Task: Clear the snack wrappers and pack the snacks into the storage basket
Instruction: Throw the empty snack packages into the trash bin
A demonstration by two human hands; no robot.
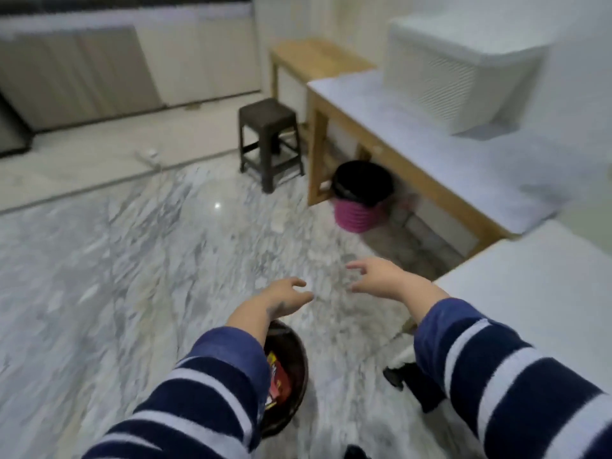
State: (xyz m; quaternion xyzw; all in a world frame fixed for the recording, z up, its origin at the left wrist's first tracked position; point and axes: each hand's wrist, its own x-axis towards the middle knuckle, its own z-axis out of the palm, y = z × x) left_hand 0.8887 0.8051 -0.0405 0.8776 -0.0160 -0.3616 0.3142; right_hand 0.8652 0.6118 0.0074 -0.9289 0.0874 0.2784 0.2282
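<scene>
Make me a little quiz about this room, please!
1. True or false: the left hand holds a wrapper.
2. What stands beside the bin? A) stool B) ladder C) chair
3. Fill in: the white basket sits on the ____.

Key:
1. False; both it and the right hand are open and hold nothing.
2. A.
3. Table.

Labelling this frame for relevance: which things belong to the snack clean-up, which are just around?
Job:
- white basket on the table
- dark bowl holding a red packet, below the left arm
- pink bin, black liner, under the table
- left hand and right hand, both empty

Just around:
- brown stool
- wooden bench
- marble floor
</scene>
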